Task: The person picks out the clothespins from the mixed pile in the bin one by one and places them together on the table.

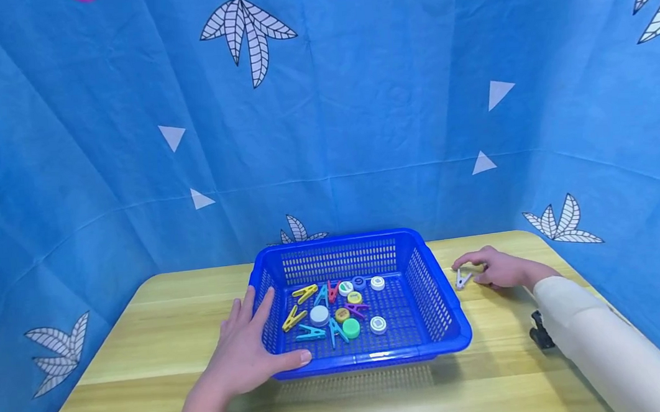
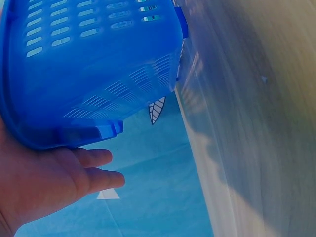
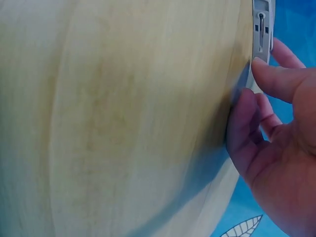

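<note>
A person's left grip [image 1: 245,352] is open, its fingers straight and spread along the left end of a blue plastic basket [image 1: 377,356], with the thumb over the near rim; the left wrist view shows this hand against the rim from outside. The right grip [image 1: 496,268] pinches a white clip [image 3: 261,42] between thumb and finger, the other fingers curled below in the right wrist view. That clip is well apart from the left grip, outside the basket, just past the basket's right end. The basket sits between the two grips, to the right of the left one and to the left of the right one. Inside it, on the side toward the left grip, lie two yellow clips [image 1: 307,289] and three teal clips [image 1: 314,335]; a little farther from that grip are a red clip [image 1: 333,294] and a purple clip [image 1: 358,308]. Round caps [image 1: 319,315] in white, green, yellow, brown and violet lie among them. Under both grips is a pale wooden counter [image 1: 165,320]. Nearer the viewer than the right grip, beside the sleeve [image 1: 600,329], is a small black object [image 1: 540,333], too unclear to identify. Beyond both grips hangs a blue curtain [image 1: 370,117] printed with white leaves and triangles.
</note>
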A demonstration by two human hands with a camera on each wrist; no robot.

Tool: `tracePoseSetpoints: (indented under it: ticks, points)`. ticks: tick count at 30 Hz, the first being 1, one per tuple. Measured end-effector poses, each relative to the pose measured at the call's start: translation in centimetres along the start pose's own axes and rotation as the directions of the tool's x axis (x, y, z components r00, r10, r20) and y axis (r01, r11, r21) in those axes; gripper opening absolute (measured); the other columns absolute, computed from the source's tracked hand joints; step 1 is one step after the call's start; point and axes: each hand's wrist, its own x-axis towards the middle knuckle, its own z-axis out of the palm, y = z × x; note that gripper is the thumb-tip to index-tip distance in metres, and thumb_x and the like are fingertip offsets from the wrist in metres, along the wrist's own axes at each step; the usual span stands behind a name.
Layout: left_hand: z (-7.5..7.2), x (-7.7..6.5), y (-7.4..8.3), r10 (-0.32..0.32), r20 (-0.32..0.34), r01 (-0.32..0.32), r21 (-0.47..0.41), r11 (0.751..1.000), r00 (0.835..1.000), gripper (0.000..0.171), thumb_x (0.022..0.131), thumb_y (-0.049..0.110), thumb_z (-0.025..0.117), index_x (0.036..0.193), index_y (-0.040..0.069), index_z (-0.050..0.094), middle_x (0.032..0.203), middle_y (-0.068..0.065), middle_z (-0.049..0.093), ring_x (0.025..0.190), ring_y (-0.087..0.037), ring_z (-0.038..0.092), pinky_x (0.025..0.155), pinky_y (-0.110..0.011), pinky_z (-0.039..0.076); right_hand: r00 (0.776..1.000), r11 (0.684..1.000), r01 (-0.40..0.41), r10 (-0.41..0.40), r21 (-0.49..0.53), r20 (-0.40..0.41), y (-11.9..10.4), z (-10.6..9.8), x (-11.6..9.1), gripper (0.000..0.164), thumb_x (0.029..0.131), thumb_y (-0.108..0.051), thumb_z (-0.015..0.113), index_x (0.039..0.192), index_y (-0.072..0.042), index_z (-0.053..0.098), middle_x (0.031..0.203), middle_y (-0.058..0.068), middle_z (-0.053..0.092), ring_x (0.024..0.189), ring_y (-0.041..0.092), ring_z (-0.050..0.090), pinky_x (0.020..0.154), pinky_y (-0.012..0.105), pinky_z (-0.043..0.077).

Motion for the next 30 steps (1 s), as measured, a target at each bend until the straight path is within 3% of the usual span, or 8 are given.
tracePoseSetpoints:
  ticks: [4, 9, 12, 16, 23, 30]
  points:
    - [-0.1, -0.1, 0.0, -0.004, 0.0, 0.004, 0.0, 1.0, 1.0, 0.135, 0.06, 0.088, 0.067, 0.162, 0.015, 0.017, 0.165, -0.019, 0.001, 0.147, -0.049, -0.005, 0.109, -0.071, 0.004, 1.0, 0.999, 0.015, -0.015, -0.043, -0.02, 0.0, 0.1, 0.3, 0.036, 0.091, 0.013, 0.059, 0.121, -0.004, 0.064, 0.1, 0.014, 0.06, 0.051, 0.013, 0.042, 0.049, 0.025, 0.04]
    - [-0.2, -0.2, 0.0, -0.001, -0.005, 0.001, 0.0, 1.0, 1.0, 0.135, 0.06, 0.088, 0.067, 0.161, 0.015, 0.018, 0.165, -0.02, 0.002, 0.146, -0.049, -0.005, 0.109, -0.072, 0.005, 0.992, 0.986, 0.085, -0.097, -0.141, -0.076, 0.0, 0.4, 0.0, 0.025, 0.089, 0.002, 0.071, 0.112, -0.007, 0.068, 0.108, 0.009, 0.065, 0.087, 0.025, 0.053, 0.075, 0.038, 0.047]
    - [-0.1, -0.2, -0.1, 0.003, -0.007, -0.003, -0.005, 1.0, 1.0, 0.135, 0.06, 0.088, 0.067, 0.161, 0.015, 0.018, 0.165, -0.02, 0.003, 0.146, -0.05, -0.005, 0.109, -0.072, 0.005, 0.991, 0.986, 0.057, -0.075, -0.158, -0.111, 0.1, 0.7, -0.3, 0.023, 0.089, -0.005, 0.075, 0.11, -0.008, 0.069, 0.111, 0.01, 0.066, 0.1, 0.032, 0.054, 0.083, 0.049, 0.047]
    - [0.1, -0.2, -0.1, 0.003, -0.005, -0.003, -0.015, 1.0, 1.0, 0.134, 0.06, 0.088, 0.068, 0.161, 0.015, 0.018, 0.165, -0.02, 0.003, 0.146, -0.049, -0.005, 0.11, -0.071, 0.004, 0.984, 0.983, -0.01, -0.022, -0.182, -0.174, 0.1, 1.2, -0.9, 0.022, 0.087, -0.013, 0.078, 0.107, -0.009, 0.07, 0.108, 0.011, 0.066, 0.1, 0.036, 0.055, 0.085, 0.056, 0.046]
    - [0.1, -0.3, 0.0, -0.008, 0.011, 0.009, -0.029, 1.0, 1.0, 0.134, 0.06, 0.086, 0.069, 0.162, 0.015, 0.017, 0.165, -0.019, 0.0, 0.147, -0.049, -0.006, 0.11, -0.071, 0.004, 0.956, 0.969, -0.111, 0.044, -0.219, -0.29, 0.0, 2.2, -2.0, 0.022, 0.08, -0.024, 0.084, 0.094, -0.014, 0.069, 0.091, 0.005, 0.063, 0.085, 0.027, 0.051, 0.075, 0.043, 0.042]
    - [-0.1, -0.2, 0.1, -0.007, 0.012, 0.007, -0.026, 1.0, 1.0, 0.134, 0.061, 0.086, 0.069, 0.162, 0.014, 0.017, 0.165, -0.02, 0.0, 0.146, -0.049, -0.006, 0.11, -0.069, 0.003, 0.923, 0.947, -0.228, 0.137, -0.224, -0.359, -0.8, 3.1, -2.9, 0.029, 0.078, -0.036, 0.086, 0.086, -0.016, 0.066, 0.092, 0.005, 0.063, 0.087, 0.027, 0.052, 0.079, 0.048, 0.043]
